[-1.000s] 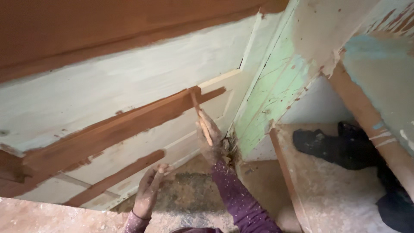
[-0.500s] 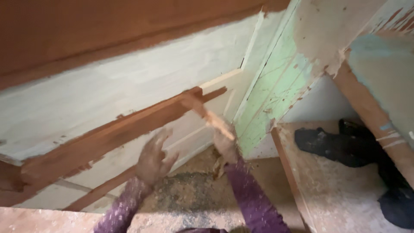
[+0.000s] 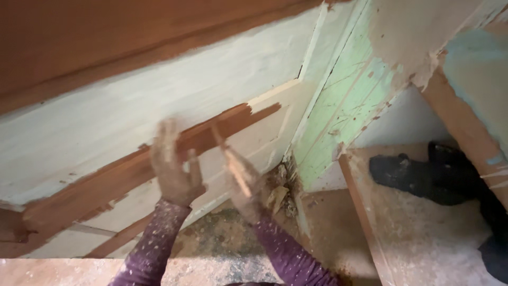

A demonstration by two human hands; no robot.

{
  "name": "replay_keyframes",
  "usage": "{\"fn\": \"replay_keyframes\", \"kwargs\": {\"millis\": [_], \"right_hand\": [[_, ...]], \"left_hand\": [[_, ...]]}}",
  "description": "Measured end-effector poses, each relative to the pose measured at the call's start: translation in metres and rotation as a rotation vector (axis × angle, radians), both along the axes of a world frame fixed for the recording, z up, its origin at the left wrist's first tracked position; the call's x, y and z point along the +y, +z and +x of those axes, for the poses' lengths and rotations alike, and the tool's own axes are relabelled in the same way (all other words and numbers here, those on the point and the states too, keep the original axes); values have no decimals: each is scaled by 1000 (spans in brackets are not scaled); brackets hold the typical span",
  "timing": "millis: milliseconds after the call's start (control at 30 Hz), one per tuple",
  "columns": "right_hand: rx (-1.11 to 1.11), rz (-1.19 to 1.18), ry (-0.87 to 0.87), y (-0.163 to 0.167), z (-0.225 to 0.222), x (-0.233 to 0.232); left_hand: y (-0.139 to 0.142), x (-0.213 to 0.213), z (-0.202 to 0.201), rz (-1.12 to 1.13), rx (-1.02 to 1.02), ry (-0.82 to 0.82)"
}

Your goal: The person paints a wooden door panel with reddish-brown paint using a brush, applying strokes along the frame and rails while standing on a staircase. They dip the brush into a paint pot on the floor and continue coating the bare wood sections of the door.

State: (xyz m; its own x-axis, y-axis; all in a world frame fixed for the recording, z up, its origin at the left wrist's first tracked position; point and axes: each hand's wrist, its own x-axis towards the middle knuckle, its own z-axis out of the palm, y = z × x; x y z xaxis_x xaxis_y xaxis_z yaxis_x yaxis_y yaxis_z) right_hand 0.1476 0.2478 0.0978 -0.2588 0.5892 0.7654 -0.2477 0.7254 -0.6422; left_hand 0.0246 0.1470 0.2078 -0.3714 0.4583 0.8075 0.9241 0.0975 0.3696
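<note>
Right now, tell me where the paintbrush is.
In the head view, the paintbrush is just left of centre in the right hand, its tip at the brown painted band, beside the left hand.

Single head camera, close, looking down at pale door [image 3: 132,106], dusty floor [image 3: 423,238]

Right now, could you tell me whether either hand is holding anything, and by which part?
The right hand grips a thin brush by the lower end of its handle, though motion blur hides the exact grip. The left hand is open against the brown-painted strip, holding nothing.
</note>
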Motion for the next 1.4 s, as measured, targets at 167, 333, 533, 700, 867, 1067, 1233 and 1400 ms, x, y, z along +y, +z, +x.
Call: {"fn": "replay_keyframes", "kwargs": {"millis": [167,333,533,700,867,1067,1233,1400], "right_hand": [[506,-196,802,-34,-44,-65],[96,-41,658,-24,-11,-63],[-153,6,118,36,51,40],[-172,20,-167,42,78,71],[43,125,-115,21,43,72],[-17,-120,69,12,20,27],[-33,38,28,44,4,-28],[-17,88,147,64,-19,-91]], "left_hand": [[15,-31,-4,154,67,-10],[18,-42,-5,82,69,-74],[2,-39,3,-203,96,-140],[-17,-34,14,-363,96,-145],[-32,-26,22,-432,68,-122],[-61,-26,34,-455,45,-128],[-106,-42,42,-544,-167,-99],[-164,-70,35,-609,-53,30]]}}
